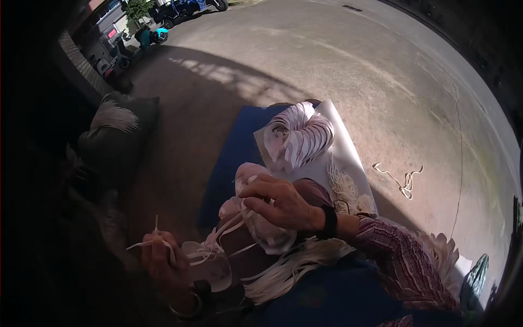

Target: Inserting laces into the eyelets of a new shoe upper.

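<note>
We have the white cord (136,244) at our left hand (162,260), low and left of our lap; its fingers are folded in and pinch the cord, whose loose end sticks out to the left. Our right hand (284,204) lies over a pale pink, rounded piece (268,235), fingers bent and close together. We cannot tell whether its fingertips pinch a cord or the piece itself. White strands run across from below it toward our left hand, and a clear-looking, rounded piece (218,272) lies just beside that hand.

Across our lap, below the right hand, spreads a bundle of pale strands (297,261). We wear a black band (330,219) on the right wrist, above a dark red patterned sleeve (408,259).

Beyond our hands, a curved stack of thin, white and pinkish pieces (308,139) rests on a white sheet (348,144), which lies partly over a blue board (226,158). Another tangle of cream strands (343,185) lies near the sheet's right edge.

Farther right, a loose cord (407,188) lies on the concrete ground (392,103). To our left, pale strands (115,118) top a dark sack (122,144); farther off stands a blue vehicle (185,8).
</note>
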The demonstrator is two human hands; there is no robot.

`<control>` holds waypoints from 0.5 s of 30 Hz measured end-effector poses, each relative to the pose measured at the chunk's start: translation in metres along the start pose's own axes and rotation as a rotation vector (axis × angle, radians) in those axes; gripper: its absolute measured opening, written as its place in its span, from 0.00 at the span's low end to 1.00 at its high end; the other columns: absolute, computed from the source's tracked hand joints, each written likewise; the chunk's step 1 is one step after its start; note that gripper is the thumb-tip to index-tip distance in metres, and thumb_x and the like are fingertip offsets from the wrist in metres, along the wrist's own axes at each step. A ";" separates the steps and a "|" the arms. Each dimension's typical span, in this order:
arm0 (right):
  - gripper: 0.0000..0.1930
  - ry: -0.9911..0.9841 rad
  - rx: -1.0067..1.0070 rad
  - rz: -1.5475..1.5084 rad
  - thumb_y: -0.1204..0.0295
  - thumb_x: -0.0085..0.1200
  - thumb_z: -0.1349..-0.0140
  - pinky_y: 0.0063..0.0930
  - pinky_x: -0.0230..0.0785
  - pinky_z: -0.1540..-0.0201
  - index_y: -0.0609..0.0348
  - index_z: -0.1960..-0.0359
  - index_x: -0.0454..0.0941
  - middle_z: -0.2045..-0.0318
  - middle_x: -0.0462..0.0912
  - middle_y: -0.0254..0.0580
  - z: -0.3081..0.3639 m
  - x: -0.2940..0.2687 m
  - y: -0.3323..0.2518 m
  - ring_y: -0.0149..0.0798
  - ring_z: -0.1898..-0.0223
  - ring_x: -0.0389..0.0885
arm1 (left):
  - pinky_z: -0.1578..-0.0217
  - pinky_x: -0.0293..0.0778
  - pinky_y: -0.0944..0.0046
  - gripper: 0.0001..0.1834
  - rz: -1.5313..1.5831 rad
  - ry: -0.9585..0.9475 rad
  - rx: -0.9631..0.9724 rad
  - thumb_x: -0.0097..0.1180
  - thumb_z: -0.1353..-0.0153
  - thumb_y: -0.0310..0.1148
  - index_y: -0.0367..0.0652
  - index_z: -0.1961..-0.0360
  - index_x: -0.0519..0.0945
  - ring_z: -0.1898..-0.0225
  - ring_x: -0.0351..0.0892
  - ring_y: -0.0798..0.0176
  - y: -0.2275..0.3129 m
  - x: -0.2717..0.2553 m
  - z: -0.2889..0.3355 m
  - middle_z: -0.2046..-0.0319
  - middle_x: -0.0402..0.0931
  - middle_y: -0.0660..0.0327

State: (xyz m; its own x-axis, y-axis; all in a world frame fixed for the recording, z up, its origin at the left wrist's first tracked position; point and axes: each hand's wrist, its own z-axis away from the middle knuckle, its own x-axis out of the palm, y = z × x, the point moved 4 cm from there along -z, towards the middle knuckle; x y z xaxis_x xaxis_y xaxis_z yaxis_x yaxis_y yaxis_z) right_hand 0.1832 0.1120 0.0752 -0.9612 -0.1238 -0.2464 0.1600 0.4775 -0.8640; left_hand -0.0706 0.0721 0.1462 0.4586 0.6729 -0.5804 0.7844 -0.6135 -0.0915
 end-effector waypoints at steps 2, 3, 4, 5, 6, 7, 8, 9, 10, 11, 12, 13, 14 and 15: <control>0.11 -0.045 -0.047 0.026 0.72 0.54 0.33 0.32 0.73 0.58 0.65 0.53 0.80 0.61 0.80 0.46 -0.001 0.002 -0.013 0.41 0.59 0.81 | 0.81 0.61 0.73 0.04 0.900 -0.246 -0.834 0.53 0.32 0.27 0.38 0.61 0.75 0.81 0.62 0.78 -0.001 0.031 0.025 0.75 0.71 0.65; 0.12 -0.056 -0.078 0.000 0.71 0.54 0.33 0.32 0.73 0.58 0.65 0.52 0.80 0.61 0.80 0.47 -0.002 0.009 -0.018 0.42 0.58 0.81 | 0.78 0.63 0.71 0.04 1.266 -0.294 -1.144 0.53 0.32 0.26 0.37 0.62 0.76 0.80 0.64 0.76 0.011 0.044 0.029 0.75 0.73 0.64; 0.14 -0.062 -0.087 0.007 0.67 0.55 0.33 0.35 0.74 0.58 0.66 0.52 0.80 0.57 0.79 0.51 -0.004 0.017 -0.022 0.46 0.60 0.82 | 0.77 0.65 0.69 0.05 1.203 -0.318 -1.121 0.54 0.32 0.28 0.36 0.61 0.77 0.77 0.66 0.76 0.023 0.048 0.030 0.74 0.74 0.65; 0.16 -0.117 -0.004 -0.031 0.66 0.55 0.32 0.36 0.73 0.55 0.66 0.51 0.80 0.56 0.79 0.51 -0.006 0.020 -0.033 0.47 0.57 0.81 | 0.75 0.67 0.68 0.07 1.156 -0.350 -1.083 0.54 0.32 0.30 0.36 0.60 0.78 0.75 0.69 0.75 0.032 0.054 0.028 0.73 0.76 0.66; 0.16 -0.152 0.003 -0.020 0.66 0.55 0.32 0.35 0.73 0.54 0.66 0.51 0.80 0.57 0.79 0.51 -0.008 0.021 -0.039 0.47 0.56 0.81 | 0.75 0.67 0.68 0.07 1.149 -0.313 -1.075 0.54 0.32 0.30 0.36 0.60 0.78 0.75 0.69 0.75 0.036 0.060 0.026 0.73 0.76 0.66; 0.16 -0.176 0.017 -0.005 0.66 0.55 0.32 0.35 0.73 0.54 0.66 0.51 0.80 0.57 0.79 0.51 -0.008 0.021 -0.043 0.46 0.55 0.81 | 0.74 0.69 0.68 0.08 1.089 -0.359 -0.955 0.55 0.32 0.30 0.35 0.59 0.78 0.73 0.72 0.74 0.042 0.065 0.021 0.73 0.77 0.64; 0.16 -0.183 0.000 0.004 0.66 0.55 0.32 0.35 0.73 0.54 0.66 0.51 0.80 0.57 0.79 0.51 -0.007 0.022 -0.040 0.46 0.55 0.81 | 0.72 0.72 0.67 0.09 1.026 -0.405 -0.838 0.56 0.33 0.31 0.34 0.58 0.78 0.71 0.75 0.72 0.045 0.069 0.018 0.72 0.78 0.62; 0.15 -0.188 -0.032 0.028 0.68 0.56 0.33 0.34 0.74 0.55 0.65 0.51 0.80 0.58 0.80 0.49 -0.006 0.023 -0.035 0.45 0.56 0.81 | 0.72 0.72 0.67 0.09 1.025 -0.389 -0.831 0.56 0.33 0.31 0.34 0.58 0.78 0.71 0.75 0.72 0.045 0.072 0.018 0.72 0.78 0.62; 0.14 -0.194 -0.062 0.050 0.69 0.56 0.33 0.33 0.74 0.56 0.64 0.50 0.81 0.59 0.80 0.47 -0.006 0.023 -0.033 0.43 0.57 0.81 | 0.70 0.73 0.66 0.10 0.915 -0.452 -0.758 0.56 0.33 0.30 0.33 0.57 0.78 0.70 0.77 0.70 0.047 0.076 0.020 0.71 0.79 0.59; 0.14 -0.198 -0.069 0.053 0.69 0.56 0.33 0.33 0.74 0.56 0.64 0.50 0.81 0.59 0.80 0.47 -0.004 0.022 -0.033 0.43 0.57 0.81 | 0.68 0.75 0.65 0.11 0.804 -0.515 -0.688 0.56 0.33 0.30 0.33 0.56 0.78 0.68 0.79 0.67 0.050 0.080 0.023 0.70 0.80 0.56; 0.13 -0.182 -0.070 0.043 0.70 0.57 0.34 0.32 0.74 0.57 0.63 0.51 0.81 0.59 0.81 0.46 -0.005 0.023 -0.034 0.43 0.58 0.81 | 0.76 0.69 0.58 0.13 0.800 -0.359 -0.650 0.62 0.39 0.35 0.35 0.60 0.79 0.80 0.76 0.56 0.050 0.085 0.024 0.78 0.75 0.50; 0.13 -0.166 -0.068 0.031 0.72 0.58 0.35 0.32 0.74 0.57 0.63 0.51 0.81 0.59 0.81 0.46 -0.006 0.024 -0.034 0.42 0.58 0.81 | 0.76 0.69 0.58 0.13 0.787 -0.349 -0.660 0.62 0.39 0.35 0.35 0.60 0.79 0.80 0.76 0.56 0.051 0.088 0.027 0.78 0.75 0.50; 0.13 -0.180 -0.074 0.023 0.72 0.58 0.35 0.32 0.74 0.57 0.63 0.51 0.81 0.59 0.81 0.46 -0.005 0.026 -0.033 0.42 0.58 0.81 | 0.75 0.71 0.57 0.13 0.804 -0.350 -0.643 0.62 0.39 0.35 0.35 0.59 0.79 0.79 0.77 0.54 0.054 0.087 0.026 0.77 0.76 0.50; 0.12 -0.178 -0.089 0.064 0.73 0.58 0.36 0.31 0.74 0.58 0.62 0.52 0.82 0.60 0.81 0.45 -0.007 0.025 -0.033 0.42 0.59 0.82 | 0.75 0.72 0.57 0.14 0.822 -0.353 -0.623 0.61 0.39 0.34 0.35 0.58 0.78 0.77 0.79 0.52 0.055 0.088 0.024 0.77 0.77 0.49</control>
State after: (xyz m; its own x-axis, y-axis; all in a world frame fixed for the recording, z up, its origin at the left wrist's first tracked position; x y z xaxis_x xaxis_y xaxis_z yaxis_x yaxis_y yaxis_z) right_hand 0.1523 0.0989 0.1008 -0.8936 -0.2389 -0.3800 0.1913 0.5631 -0.8040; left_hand 0.0030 0.0881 0.0704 0.8720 -0.0649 -0.4852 0.4120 -0.4379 0.7991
